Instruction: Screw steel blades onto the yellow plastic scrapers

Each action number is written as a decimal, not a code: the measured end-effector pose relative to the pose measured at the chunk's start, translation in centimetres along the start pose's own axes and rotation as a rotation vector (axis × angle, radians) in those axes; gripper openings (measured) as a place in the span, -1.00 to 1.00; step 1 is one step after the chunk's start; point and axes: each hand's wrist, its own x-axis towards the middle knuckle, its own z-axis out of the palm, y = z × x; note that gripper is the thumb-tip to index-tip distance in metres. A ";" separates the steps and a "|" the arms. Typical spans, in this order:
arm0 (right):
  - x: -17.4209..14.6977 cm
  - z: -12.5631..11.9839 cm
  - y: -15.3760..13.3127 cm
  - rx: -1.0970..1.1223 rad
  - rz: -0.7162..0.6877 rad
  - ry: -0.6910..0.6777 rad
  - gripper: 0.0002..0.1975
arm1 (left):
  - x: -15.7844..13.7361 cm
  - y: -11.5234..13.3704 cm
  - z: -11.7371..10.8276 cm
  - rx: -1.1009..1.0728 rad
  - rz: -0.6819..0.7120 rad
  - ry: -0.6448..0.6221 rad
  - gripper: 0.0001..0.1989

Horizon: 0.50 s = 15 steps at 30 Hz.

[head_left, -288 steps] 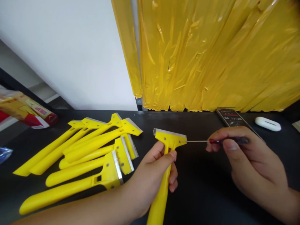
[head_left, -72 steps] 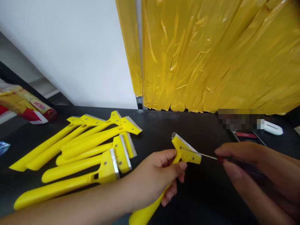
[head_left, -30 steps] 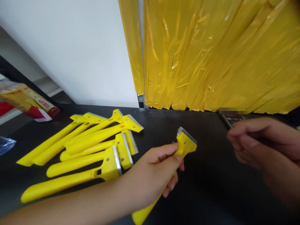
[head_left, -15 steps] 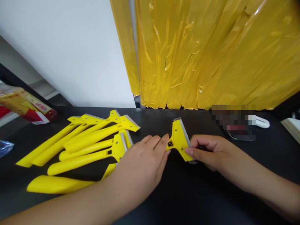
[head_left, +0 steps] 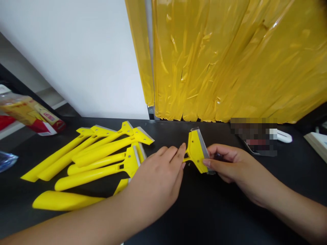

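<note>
Between my hands is a yellow scraper [head_left: 196,149] with a wide head and a metal blade along its right edge. My left hand [head_left: 160,173] is closed round its handle, which the fingers mostly hide. At the blade side, my right hand [head_left: 226,161] pinches the lower part of the head between thumb and fingers. Several more yellow scrapers [head_left: 102,149] lie fanned out on the black table to the left, their heads pointing right. My left forearm covers part of the nearest scraper [head_left: 58,200].
A bottle with a red and yellow label [head_left: 33,114] lies at the far left, near a crumpled clear-blue wrapper [head_left: 7,160]. Yellow film [head_left: 217,61] and a white panel [head_left: 84,61] stand behind the black table [head_left: 199,211]. A blurred-out item and a white object [head_left: 282,136] lie back right.
The view has shifted slightly. Both hands keep hold of the same scraper, whose head has turned very little. The other scrapers lie as before.
</note>
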 end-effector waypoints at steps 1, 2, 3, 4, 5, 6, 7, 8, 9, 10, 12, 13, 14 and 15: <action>-0.1 0.1 0.1 -0.079 -0.046 0.026 -0.70 | -0.1 0.1 0.0 0.049 0.021 -0.012 -0.52; -0.1 0.2 0.1 -0.161 -0.090 0.050 -0.72 | -0.2 0.1 0.1 0.096 0.043 -0.025 -0.50; -0.2 0.3 0.2 -0.224 -0.121 0.065 -0.73 | -0.3 0.1 0.1 0.133 0.063 -0.033 -0.48; -0.2 0.3 0.2 -0.259 -0.136 0.070 -0.73 | -0.4 0.1 0.2 0.154 0.081 -0.037 -0.46; -0.2 0.2 0.1 -0.261 -0.137 0.063 -0.73 | -0.5 0.0 0.2 0.158 0.091 -0.035 -0.44; -0.1 0.1 0.0 -0.237 -0.127 0.043 -0.72 | -0.6 -0.1 0.3 0.149 0.095 -0.026 -0.44; 0.0 0.0 0.0 -0.196 -0.110 0.019 -0.72 | -0.6 -0.2 0.3 0.131 0.097 -0.017 -0.45; 0.1 -0.2 -0.1 -0.148 -0.088 -0.008 -0.72 | -0.6 -0.3 0.3 0.109 0.095 -0.011 -0.46; 0.2 -0.4 -0.1 -0.099 -0.057 -0.036 -0.71 | -0.6 -0.4 0.4 0.086 0.090 -0.012 -0.49; 0.3 -0.6 -0.1 -0.047 -0.019 -0.063 -0.71 | -0.5 -0.5 0.4 0.064 0.084 -0.017 -0.50; 0.5 -0.9 0.2 0.052 0.057 -0.122 -0.69 | -0.3 -0.6 0.4 0.033 0.074 -0.036 -0.52; 0.6 -1.0 0.3 0.101 0.090 -0.153 -0.68 | -0.3 -0.7 0.4 0.021 0.069 -0.047 -0.53; 0.8 -1.1 0.5 0.151 0.116 -0.180 -0.67 | -0.2 -0.7 0.4 0.012 0.065 -0.055 -0.54; 0.9 -1.2 0.6 0.198 0.136 -0.199 -0.66 | -0.1 -0.7 0.3 0.004 0.061 -0.061 -0.54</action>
